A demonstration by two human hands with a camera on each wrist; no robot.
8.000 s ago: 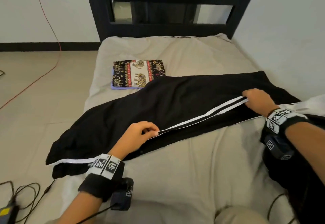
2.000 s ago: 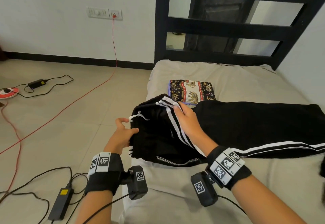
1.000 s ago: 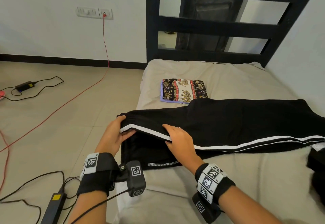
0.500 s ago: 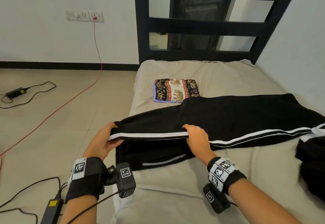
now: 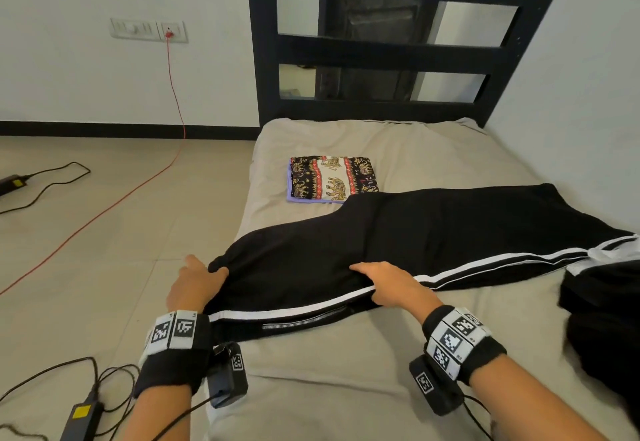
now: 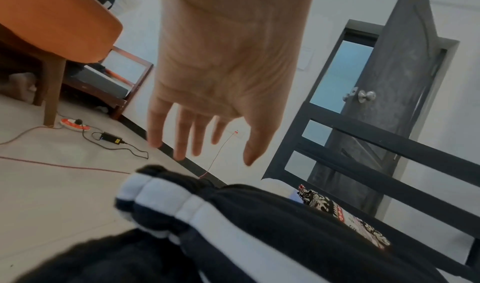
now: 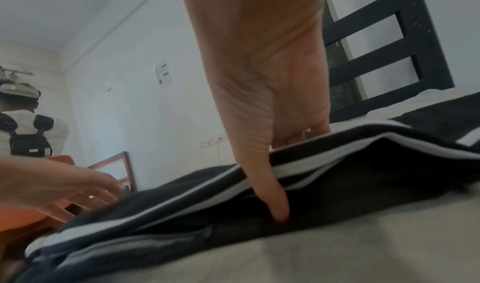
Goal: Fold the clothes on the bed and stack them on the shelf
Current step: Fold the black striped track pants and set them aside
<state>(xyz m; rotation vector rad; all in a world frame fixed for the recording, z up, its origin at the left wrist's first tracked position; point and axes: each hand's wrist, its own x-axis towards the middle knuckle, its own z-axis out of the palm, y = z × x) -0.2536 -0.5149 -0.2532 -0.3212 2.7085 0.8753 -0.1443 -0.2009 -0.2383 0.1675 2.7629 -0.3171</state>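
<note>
Black track pants (image 5: 415, 233) with white side stripes lie across the bed (image 5: 346, 388), folded lengthwise, waistband at the left edge. My right hand (image 5: 377, 281) pinches the striped upper edge near the middle; the right wrist view shows the thumb in front of the pants (image 7: 363, 174) and the fingers behind that edge. My left hand (image 5: 197, 285) is at the waistband end. In the left wrist view it hovers just above the waistband (image 6: 161, 195) with straight, spread fingers (image 6: 182, 143), holding nothing. A folded elephant-print cloth (image 5: 332, 179) lies further up the bed.
Another dark garment (image 5: 606, 319) is heaped at the bed's right edge. The black headboard (image 5: 398, 49) stands at the far end, a white wall to the right. Power adapters and cables (image 5: 83, 402) and a red cord (image 5: 138, 191) lie on the floor left of the bed.
Both hands drew the upper pant layer toward me, so its stripe now lies close over the lower edge. The left hand has let go of the waistband and opened.
</note>
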